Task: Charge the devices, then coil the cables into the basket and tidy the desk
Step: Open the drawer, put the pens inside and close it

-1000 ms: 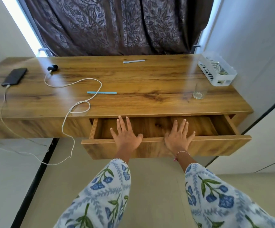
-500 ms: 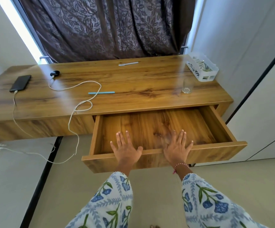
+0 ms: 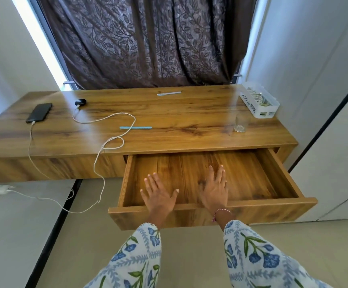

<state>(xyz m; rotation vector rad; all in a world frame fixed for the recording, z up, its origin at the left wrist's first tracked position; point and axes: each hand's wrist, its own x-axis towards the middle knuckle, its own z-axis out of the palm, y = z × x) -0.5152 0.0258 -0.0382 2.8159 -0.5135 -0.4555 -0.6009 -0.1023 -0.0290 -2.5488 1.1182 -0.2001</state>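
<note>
My left hand (image 3: 160, 197) and right hand (image 3: 214, 191) lie flat, fingers spread, over the open drawer (image 3: 210, 210); phone (image 3: 39, 112) charging, cables (image 3: 110, 142) uncoiled.

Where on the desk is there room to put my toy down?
The widest bare patch lies mid-desk between the blue stick and the glass. The open drawer also shows bare wood beyond the left hand and right hand. The left end is crowded: phone, black earbud case and looping white cable.
</note>
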